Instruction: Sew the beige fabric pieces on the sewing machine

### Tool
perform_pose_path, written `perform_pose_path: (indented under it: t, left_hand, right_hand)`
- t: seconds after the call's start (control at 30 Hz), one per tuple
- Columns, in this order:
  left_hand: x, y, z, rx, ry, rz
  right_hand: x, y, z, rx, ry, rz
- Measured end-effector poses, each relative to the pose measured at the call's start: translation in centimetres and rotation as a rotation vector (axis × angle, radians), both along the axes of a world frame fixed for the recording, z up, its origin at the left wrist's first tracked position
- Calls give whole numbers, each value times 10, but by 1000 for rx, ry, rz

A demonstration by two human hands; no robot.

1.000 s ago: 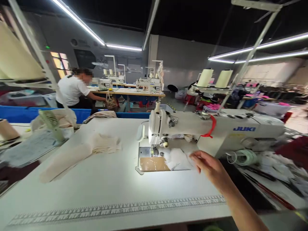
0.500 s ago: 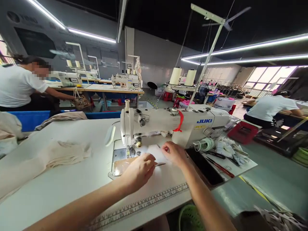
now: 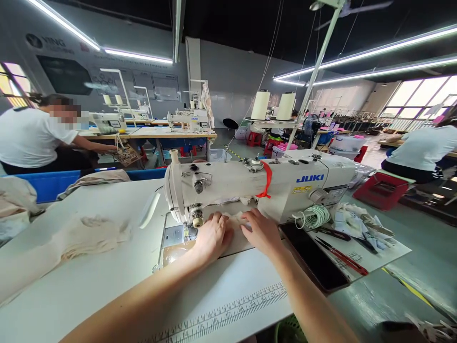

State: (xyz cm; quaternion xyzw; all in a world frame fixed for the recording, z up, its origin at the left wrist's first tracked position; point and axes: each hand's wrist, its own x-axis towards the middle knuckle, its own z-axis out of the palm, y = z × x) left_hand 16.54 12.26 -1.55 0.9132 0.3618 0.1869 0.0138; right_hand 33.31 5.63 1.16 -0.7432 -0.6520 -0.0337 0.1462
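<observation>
Both hands (image 3: 213,235) (image 3: 262,230) have moved nearer the sewing machine (image 3: 250,183).

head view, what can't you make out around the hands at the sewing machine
- White fabric piece: mostly covered by left hand and right hand; shape unclear.
- Needle: hidden behind the left hand and the JUKI machine head.
- Table ruler: numbers too small.

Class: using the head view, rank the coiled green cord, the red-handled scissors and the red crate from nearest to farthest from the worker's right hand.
Measured from the right hand:
1. Coiled green cord, just right, beside the machine base.
2. Red-handled scissors, farther right on the table.
3. Red crate, on the floor beyond the table.
</observation>
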Motion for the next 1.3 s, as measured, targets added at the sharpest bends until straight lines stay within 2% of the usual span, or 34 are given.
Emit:
perform_pose_path:
  t: [0.17, 0.37, 0.6, 0.77, 1.1, 1.3]
  left_hand:
    - [-8, 3, -5, -19, -112, -7]
    - [-8, 6, -9, -69, -193, 69]
    - [-8, 0, 3, -128, -246, 120]
    - [-6, -2, 8, -135, -220, 134]
    - [-7, 2, 6, -154, -246, 83]
    - [-6, 3, 3, -111, -206, 91]
  right_hand:
    - [-7, 7, -7, 75, 5, 96]
    - [-12, 14, -16, 120, -20, 127]
    - [-8, 13, -19, 152, 9, 149]
    - [-8, 14, -19, 126, -35, 134]
    - [-1, 14, -21, 214, -58, 182]
    - [-2, 14, -23, 163, -55, 182]
